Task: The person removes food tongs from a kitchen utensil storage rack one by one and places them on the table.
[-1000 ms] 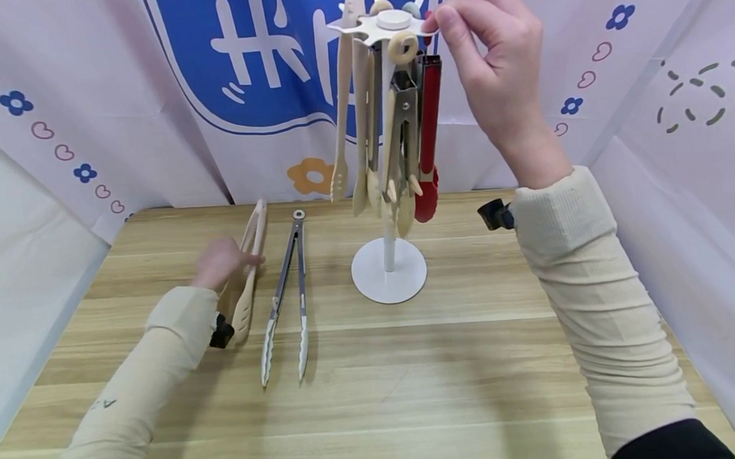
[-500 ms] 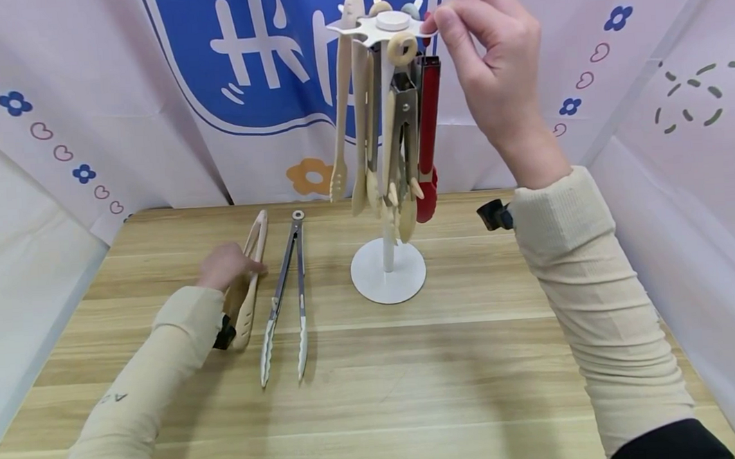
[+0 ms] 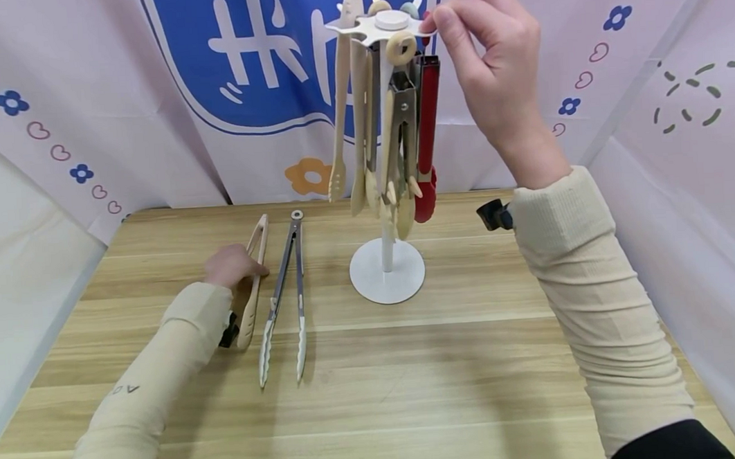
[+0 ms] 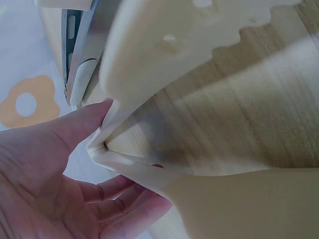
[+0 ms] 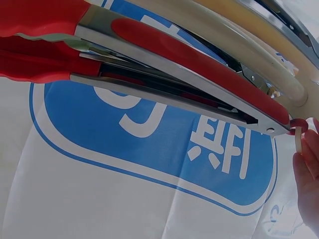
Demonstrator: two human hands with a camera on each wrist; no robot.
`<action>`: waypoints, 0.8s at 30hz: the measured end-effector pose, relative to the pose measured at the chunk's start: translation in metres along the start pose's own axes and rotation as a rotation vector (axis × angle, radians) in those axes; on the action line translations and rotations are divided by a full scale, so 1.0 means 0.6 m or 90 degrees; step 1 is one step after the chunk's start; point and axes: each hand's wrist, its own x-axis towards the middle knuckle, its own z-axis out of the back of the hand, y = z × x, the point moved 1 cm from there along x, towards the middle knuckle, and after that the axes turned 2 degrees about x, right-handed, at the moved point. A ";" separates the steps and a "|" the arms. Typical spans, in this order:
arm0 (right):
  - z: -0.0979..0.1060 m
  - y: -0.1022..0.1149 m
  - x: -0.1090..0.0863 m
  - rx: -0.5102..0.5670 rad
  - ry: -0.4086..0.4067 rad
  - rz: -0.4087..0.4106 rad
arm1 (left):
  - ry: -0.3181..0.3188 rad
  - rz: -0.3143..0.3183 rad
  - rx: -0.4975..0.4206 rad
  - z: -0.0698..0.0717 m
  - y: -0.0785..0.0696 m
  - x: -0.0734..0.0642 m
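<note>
On the left of the table, my left hand (image 3: 232, 264) grips a pair of cream tongs (image 3: 251, 312) with thumb and fingers on its two arms. The left wrist view shows these tongs (image 4: 144, 64) spread apart, hinge near my palm. My right hand (image 3: 499, 63) is raised and pinches one hook of the white rotating rack (image 3: 363, 30). Red-handled tongs (image 5: 199, 62) hang right by those fingertips (image 5: 311, 149). Just right of my left hand lie steel tongs (image 3: 298, 275) with pale scalloped tips, also spread.
Several cream tongs (image 3: 340, 113) and steel tongs (image 3: 405, 116) hang close together from the rack. Its round white base (image 3: 376, 284) stands on the wooden table (image 3: 413, 393). A printed cloth (image 3: 176, 156) closes off the back, with white cloth walls at both sides.
My left hand has shifted slightly right and toward me, and the cream tongs have slid a little the same way. My right hand stays at the rack's hook.
</note>
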 end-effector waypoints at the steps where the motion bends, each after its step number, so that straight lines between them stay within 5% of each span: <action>1: 0.000 0.000 0.000 0.002 -0.001 -0.001 | 0.002 0.004 0.003 0.001 -0.001 0.000; 14: -0.001 0.003 0.001 0.011 -0.004 -0.001 | 0.013 0.001 0.006 0.005 -0.004 -0.001; 24: -0.001 0.002 0.001 0.019 -0.010 -0.001 | -0.025 -0.094 -0.041 0.029 -0.021 -0.010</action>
